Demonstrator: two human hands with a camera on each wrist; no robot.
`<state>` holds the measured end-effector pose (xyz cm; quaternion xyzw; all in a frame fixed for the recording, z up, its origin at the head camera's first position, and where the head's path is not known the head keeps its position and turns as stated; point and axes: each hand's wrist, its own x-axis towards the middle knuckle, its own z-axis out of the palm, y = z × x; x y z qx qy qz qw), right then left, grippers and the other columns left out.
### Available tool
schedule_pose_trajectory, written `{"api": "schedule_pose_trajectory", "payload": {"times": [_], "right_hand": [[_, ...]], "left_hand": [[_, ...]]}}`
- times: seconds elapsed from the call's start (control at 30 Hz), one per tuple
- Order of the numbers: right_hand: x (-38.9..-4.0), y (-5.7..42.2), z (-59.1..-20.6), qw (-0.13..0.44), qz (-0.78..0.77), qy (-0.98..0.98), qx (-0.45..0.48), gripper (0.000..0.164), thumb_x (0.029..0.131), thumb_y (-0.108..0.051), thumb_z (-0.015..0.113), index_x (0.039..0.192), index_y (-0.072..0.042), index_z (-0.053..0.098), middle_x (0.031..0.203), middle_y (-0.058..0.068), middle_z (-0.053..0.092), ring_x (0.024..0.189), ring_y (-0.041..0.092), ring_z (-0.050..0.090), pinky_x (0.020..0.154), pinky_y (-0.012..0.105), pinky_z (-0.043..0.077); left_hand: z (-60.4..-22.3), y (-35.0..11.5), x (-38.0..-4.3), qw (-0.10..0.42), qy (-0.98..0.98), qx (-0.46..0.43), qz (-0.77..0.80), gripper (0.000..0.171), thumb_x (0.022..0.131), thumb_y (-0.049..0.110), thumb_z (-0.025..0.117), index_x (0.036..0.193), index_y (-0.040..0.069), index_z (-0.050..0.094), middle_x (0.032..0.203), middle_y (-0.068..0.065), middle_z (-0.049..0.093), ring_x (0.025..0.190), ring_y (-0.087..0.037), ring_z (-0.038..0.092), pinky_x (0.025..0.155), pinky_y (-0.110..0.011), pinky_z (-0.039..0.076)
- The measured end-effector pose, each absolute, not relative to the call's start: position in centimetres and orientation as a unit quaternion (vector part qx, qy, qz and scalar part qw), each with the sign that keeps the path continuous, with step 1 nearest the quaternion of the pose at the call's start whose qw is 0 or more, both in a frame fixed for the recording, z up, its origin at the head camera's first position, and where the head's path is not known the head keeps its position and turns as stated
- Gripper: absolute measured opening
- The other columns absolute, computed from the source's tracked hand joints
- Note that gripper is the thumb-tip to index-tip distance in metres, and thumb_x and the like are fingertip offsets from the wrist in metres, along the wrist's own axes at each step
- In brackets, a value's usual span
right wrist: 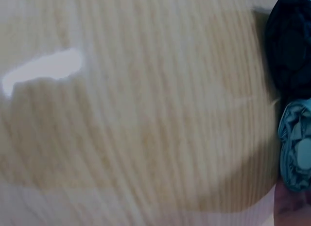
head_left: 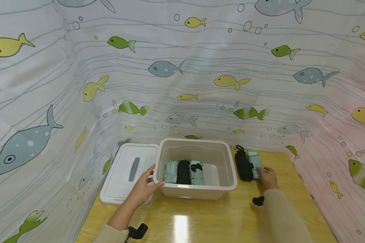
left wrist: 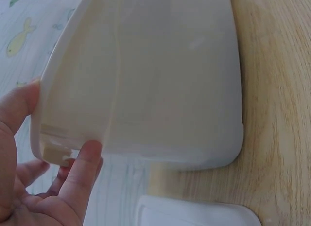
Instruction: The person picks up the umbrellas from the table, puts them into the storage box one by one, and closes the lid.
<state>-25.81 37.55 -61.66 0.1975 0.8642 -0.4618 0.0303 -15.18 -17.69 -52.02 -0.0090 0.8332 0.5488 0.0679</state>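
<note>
Steadying the bin, the left hand grasps its near left corner. Right of the bin, the right hand touches the pale-blue bundle; whether its fingers grasp it, I cannot tell. A gentle grip around its middle seems safest.

Apparently no readable text anywhere

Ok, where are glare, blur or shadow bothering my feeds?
Head: a bright glare patch on the table in front of the bin; left wrist: the bin's wall looks hazy, low in contrast; right wrist: dim and soft, a glare streak upper left, shadow beside the blue roll.
</note>
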Motion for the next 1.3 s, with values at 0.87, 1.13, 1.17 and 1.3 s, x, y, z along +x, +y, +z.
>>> {"api": "schedule_pose_trajectory", "payload": {"times": [0.87,1.13,1.17,1.3], "right_hand": [[-26.1,36.8,-61.0,0.088,-0.445,0.856,0.250,0.079,0.101,-0.039,0.053,0.144,0.022,0.028,0.146,0.042,0.029,0.135,0.055,0.032,0.112,0.058,0.029],[-25.4,38.2,-61.7,0.113,-0.501,0.817,0.265,0.086,0.099,-0.039,0.056,0.149,0.020,0.018,0.152,0.041,0.020,0.139,0.052,0.027,0.114,0.058,0.028],[-25.4,38.3,-61.7,0.114,-0.506,0.813,0.264,0.087,0.098,-0.040,0.057,0.149,0.020,0.019,0.151,0.041,0.021,0.139,0.052,0.028,0.113,0.058,0.029],[-25.2,38.7,-61.4,0.130,-0.519,0.805,0.256,0.085,0.098,-0.040,0.057,0.148,0.019,0.024,0.146,0.039,0.027,0.130,0.049,0.037,0.107,0.057,0.037]], "left_hand": [[-52.2,-17.6,-15.2,0.064,0.829,-0.005,0.555,0.093,0.087,0.031,0.081,0.160,0.013,0.025,0.145,-0.020,0.044,0.125,-0.040,0.054,0.089,-0.043,0.056],[-52.3,-17.7,-15.3,0.067,0.829,-0.002,0.555,0.093,0.088,0.032,0.080,0.160,0.015,0.025,0.146,-0.020,0.043,0.126,-0.041,0.053,0.090,-0.044,0.055],[-52.3,-17.7,-15.3,0.067,0.828,-0.002,0.556,0.093,0.087,0.032,0.080,0.160,0.016,0.025,0.146,-0.020,0.043,0.126,-0.041,0.053,0.090,-0.044,0.055],[-52.3,-17.8,-15.4,0.068,0.828,-0.002,0.557,0.093,0.087,0.033,0.080,0.160,0.017,0.025,0.146,-0.020,0.043,0.127,-0.040,0.052,0.090,-0.044,0.055]]}}
